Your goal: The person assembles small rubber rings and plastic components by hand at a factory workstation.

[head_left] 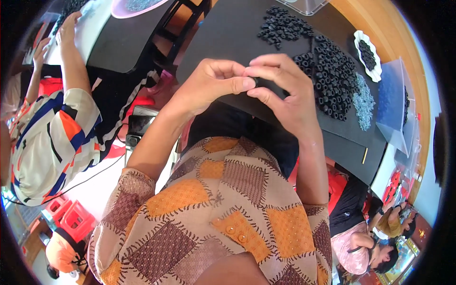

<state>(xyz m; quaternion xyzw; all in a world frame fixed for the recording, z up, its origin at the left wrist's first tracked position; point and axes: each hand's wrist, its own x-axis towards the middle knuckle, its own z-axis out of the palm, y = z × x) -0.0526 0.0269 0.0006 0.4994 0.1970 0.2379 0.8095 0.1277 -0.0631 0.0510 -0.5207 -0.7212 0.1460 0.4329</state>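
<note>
Both hands meet over the near edge of the dark tabletop (209,52). Left hand (216,83): thumb and forefinger pinched on a small dark piece (255,81), mostly covered by the fingertips. Right hand (287,83): fingers curled, fingertips and thumb close about the same piece; cannot tell whether they grip it or only steady it.

Piece sits between the two sets of fingertips, raised off the surface.

Right of the hands, a broad heap of black ring-shaped parts (335,78). Beyond it, toward the far side, a pile of black parts (285,28). Clear bluish bits (364,102) lie along the heap's right side. Farther right: white scalloped dish (375,73) holding black parts, and a bluish translucent bin (392,97). Thin yellow stick (365,156) near the tabletop's right edge, apart from the heaps.

At left, a co-worker in a patterned top (54,145) reaches over another table; pink basin (117,10) there.
</note>
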